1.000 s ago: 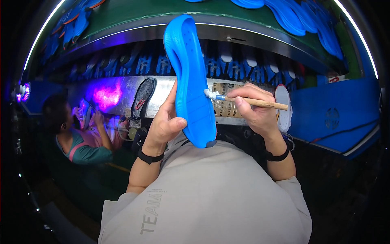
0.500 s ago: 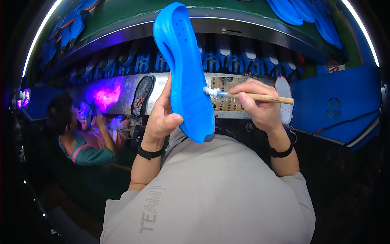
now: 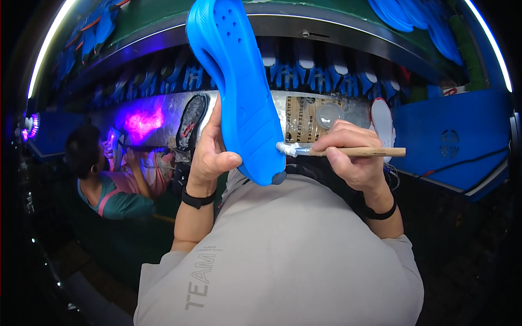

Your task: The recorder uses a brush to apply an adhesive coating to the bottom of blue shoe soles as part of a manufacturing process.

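Note:
A bright blue shoe sole (image 3: 247, 103) stands tilted upright in front of me, its inner face toward me and its holed end at the top. My left hand (image 3: 211, 149) grips its left edge, thumb across the near side and fingers behind, partly hidden. My right hand (image 3: 353, 155) holds a wooden-handled brush (image 3: 326, 151) level, pinched between thumb and fingers. The brush's white, coated bristles touch the sole's right rim near its lower end. Behind the right hand, a small round translucent bowl (image 3: 329, 114) sits on printed cardboard (image 3: 299, 117).
A dark shoe (image 3: 191, 120) and a white-soled shoe (image 3: 383, 124) lie on the metal bench (image 3: 168, 111). Beyond it runs a row of shoes on blue holders (image 3: 315, 76). More blue soles (image 3: 416, 27) rest on the green shelf above. A co-worker (image 3: 111, 174) sits at left, handling a shoe under purple light.
The brush tip has slid down along the sole's right rim toward the lower end. The sole has shifted a little left and up. The bowl behind my right hand now shows.

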Tool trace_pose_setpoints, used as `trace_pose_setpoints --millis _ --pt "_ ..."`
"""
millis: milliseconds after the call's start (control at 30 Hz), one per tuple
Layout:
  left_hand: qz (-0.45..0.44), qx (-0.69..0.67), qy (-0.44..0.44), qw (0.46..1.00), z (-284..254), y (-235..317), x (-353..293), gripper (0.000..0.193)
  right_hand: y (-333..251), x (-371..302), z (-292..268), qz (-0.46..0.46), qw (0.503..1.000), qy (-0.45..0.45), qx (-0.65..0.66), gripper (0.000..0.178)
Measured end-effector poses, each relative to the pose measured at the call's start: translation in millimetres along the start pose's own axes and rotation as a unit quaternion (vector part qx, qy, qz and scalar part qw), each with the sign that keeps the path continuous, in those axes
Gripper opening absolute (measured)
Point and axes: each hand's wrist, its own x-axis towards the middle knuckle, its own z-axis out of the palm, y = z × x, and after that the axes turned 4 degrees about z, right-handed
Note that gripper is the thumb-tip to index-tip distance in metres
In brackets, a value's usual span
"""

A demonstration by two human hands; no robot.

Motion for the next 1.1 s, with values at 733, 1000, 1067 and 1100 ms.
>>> trace_pose_setpoints --millis 733,1000,1067,1100 --pt "-0.066 -0.200 0.017 0.977 -22.9 13.1 -2.0 0.109 40.8 -3.6 -5.0 0.112 0.970 0.159 0.144 0.021" --pt "-0.002 -0.216 -0.188 0.958 -72.8 100.5 105.4 0.096 63.3 -25.2 -5.8 0.179 0.943 0.237 0.150 0.018" --pt "0.136 -0.123 -0.119 0.976 -103.7 144.9 177.7 0.088 64.2 -17.9 -1.0 0.184 0.945 0.230 0.143 0.018" --pt "0.205 -0.228 -0.076 0.949 -110.3 151.7 195.1 0.074 62.5 -16.2 0.1 0.188 0.946 0.229 0.134 0.018"
